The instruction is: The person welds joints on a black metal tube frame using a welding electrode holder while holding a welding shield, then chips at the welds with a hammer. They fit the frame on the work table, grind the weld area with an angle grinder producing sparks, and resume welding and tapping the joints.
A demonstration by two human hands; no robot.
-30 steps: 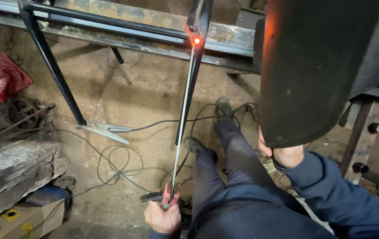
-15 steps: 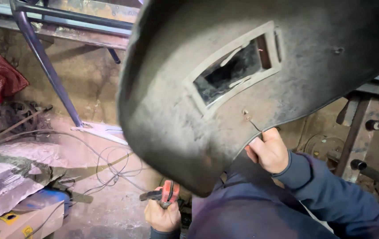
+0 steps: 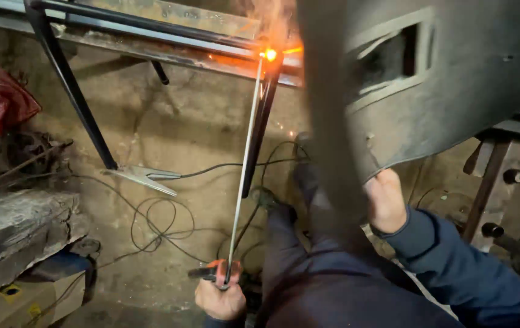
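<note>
One dark grey metal welding shield (image 3: 454,79): fills the upper right, lower edge held in the right hand (image 3: 384,200), grip closed on it. One black steel tube frame (image 3: 71,91): top rail along the upper edge, two slanted legs, open dirt floor (image 3: 199,133) between them. One long thin welding rod (image 3: 244,170): tip glowing orange at the rail, foot clamped in one red-handled electrode holder (image 3: 217,274). Left hand (image 3: 218,297): grip closed around that holder, near the bottom edge. One metal earth clamp (image 3: 144,177): at the left leg's foot, thin black cables (image 3: 162,222) looped beside it.
</note>
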